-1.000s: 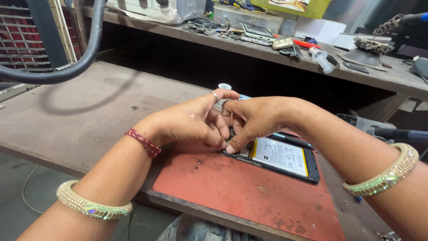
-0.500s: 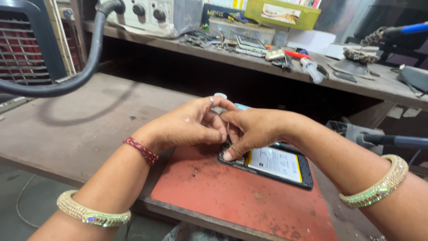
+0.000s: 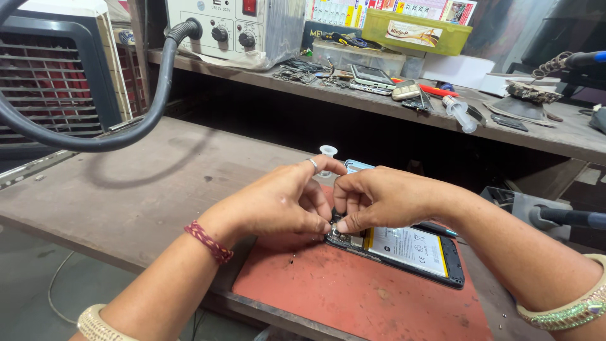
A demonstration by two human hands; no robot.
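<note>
Both hands meet at frame centre: left hand (image 3: 278, 205) and right hand (image 3: 379, 199), fingers pinched shut on the phone's (image 3: 404, 249) upper-left end; its long axis runs toward lower right

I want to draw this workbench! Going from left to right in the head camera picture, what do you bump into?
Black hose → left hand → right hand → opened phone with its white battery → handheld tool with a black grip.
</note>
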